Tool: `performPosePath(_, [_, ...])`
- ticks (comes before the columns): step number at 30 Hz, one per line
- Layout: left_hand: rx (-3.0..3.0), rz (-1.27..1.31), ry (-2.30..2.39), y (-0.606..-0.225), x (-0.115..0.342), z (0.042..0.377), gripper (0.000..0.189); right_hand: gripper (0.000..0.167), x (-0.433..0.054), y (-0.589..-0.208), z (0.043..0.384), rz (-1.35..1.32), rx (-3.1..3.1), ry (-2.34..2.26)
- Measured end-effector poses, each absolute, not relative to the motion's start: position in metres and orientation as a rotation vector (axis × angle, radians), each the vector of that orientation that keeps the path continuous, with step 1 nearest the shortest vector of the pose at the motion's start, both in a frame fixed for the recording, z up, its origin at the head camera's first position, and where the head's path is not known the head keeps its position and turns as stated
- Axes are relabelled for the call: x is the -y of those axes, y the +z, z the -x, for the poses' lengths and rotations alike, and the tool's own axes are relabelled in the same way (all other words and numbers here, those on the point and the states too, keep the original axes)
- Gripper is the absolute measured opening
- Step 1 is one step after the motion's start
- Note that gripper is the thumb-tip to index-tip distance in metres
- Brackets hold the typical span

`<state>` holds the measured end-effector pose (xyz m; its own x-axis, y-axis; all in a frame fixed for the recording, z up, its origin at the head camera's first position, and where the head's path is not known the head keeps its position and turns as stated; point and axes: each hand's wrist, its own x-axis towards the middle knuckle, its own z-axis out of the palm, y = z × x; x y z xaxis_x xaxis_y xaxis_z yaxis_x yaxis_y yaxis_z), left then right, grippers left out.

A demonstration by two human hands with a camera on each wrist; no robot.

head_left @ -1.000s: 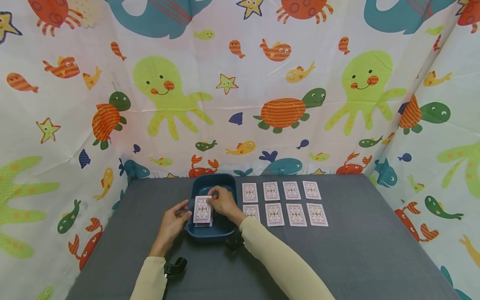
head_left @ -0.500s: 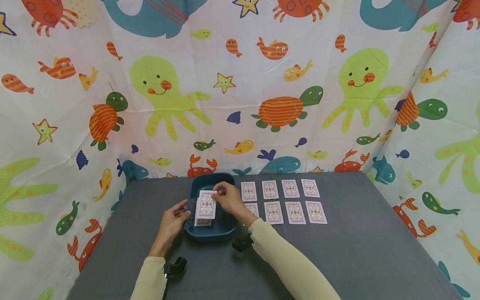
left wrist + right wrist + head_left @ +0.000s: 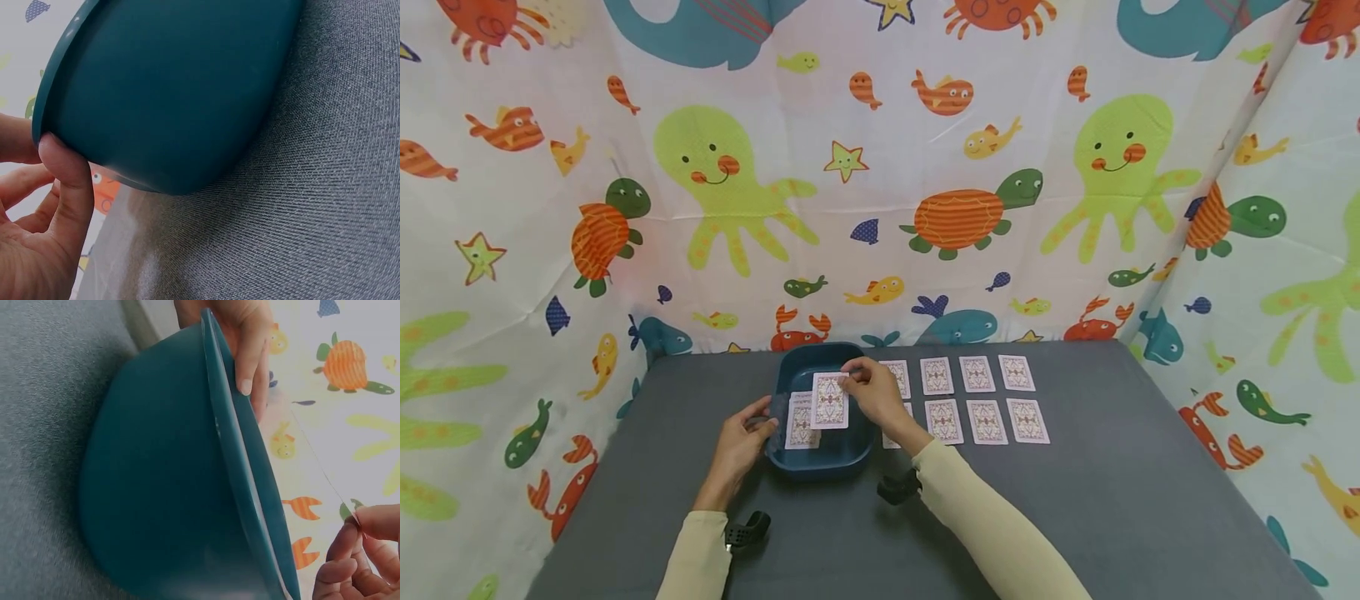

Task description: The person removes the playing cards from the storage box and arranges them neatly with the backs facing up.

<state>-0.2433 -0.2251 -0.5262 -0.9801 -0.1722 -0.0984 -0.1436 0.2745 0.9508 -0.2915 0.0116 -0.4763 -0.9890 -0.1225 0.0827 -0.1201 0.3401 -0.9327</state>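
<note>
A dark blue plastic basin [image 3: 820, 473] stands on the table, with face-down playing cards [image 3: 801, 427] lying in its left part. My left hand [image 3: 741, 446] pinches the basin's left rim; in the left wrist view its thumb [image 3: 65, 165] presses one face of the rim. Over the basin, my right hand [image 3: 882, 398] holds a playing card [image 3: 829, 402] by its upper right corner, patterned back up. The right wrist view shows this card edge-on, as a thin line, between thumb and fingers of the right hand [image 3: 359, 565].
Right of the basin, several face-down cards lie in two rows, the back row [image 3: 977, 374] and the front row [image 3: 987, 422]. The right hand and forearm partly cover the leftmost ones. A sea-animal curtain [image 3: 865, 200] hangs behind the grey tabletop [image 3: 1120, 500].
The right hand has lifted a card off those in the basin and moved it rightward, uncovering the cards beneath. The left hand stays at the basin's rim.
</note>
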Motion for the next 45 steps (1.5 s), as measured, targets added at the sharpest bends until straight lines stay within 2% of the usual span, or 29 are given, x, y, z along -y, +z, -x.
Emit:
performPosePath(16, [2.468,-0.302,-1.885,-0.527,0.225,0.244,0.050,0.013,-0.053,-0.468,0.268,0.274,-2.529,-1.909])
performPosePath(45, [2.467,-0.301,-1.889,-0.526,0.225,0.243,0.050,0.014,-0.123,-0.505,0.232,0.152,-2.488,-1.819])
